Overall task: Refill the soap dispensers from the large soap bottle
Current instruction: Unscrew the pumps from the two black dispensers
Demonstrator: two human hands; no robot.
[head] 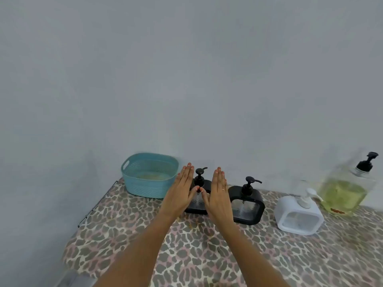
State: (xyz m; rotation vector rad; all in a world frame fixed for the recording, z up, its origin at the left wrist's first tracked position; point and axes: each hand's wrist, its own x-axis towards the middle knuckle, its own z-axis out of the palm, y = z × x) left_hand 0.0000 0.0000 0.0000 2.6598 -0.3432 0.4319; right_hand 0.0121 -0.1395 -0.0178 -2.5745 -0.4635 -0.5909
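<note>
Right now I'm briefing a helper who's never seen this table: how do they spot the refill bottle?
Follow the leopard-print table to its far right end, by the wall. The large soap bottle stands behind the white dispenser; it alone is clear, with yellow-green liquid.

Teal basket [149, 175], two black dispensers [246, 206], one white dispenser [298, 216], yellow-green soap bottle [344, 193], leopard-print tablecloth [207, 255].

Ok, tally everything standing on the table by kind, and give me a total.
Black soap dispensers: 2
White soap dispenser: 1
Large soap bottle: 1
Teal basket: 1
Total: 5
</note>
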